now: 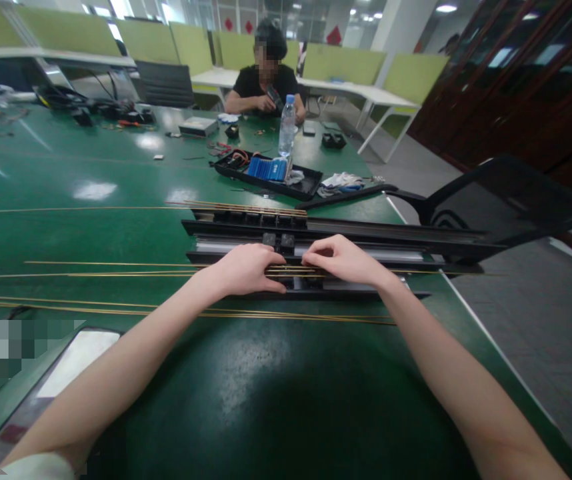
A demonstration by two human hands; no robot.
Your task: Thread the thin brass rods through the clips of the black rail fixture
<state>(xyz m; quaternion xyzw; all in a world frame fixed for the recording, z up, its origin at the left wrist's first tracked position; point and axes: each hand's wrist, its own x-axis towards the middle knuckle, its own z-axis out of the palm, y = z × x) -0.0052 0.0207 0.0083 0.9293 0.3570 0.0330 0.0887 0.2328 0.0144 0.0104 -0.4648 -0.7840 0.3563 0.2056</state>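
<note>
Near the middle, my left hand curls over several thin brass-coloured rods, which run between its thumb and fingers and stretch far to the left. My right hand is pinched beside the rods' right part, fingertips pressed together; what lies in the pinch is too small to make out. Under both hands are long black rails with pale strips inside. Small black blocks sit on the rails just beyond my fingers. More thin rods lie on the green table closer to me.
Beyond the rails are a black tray with blue pieces, a plastic bottle and gloves. A person sits across the table holding a dark tool. A chair stands right; a phone-like slab lies left.
</note>
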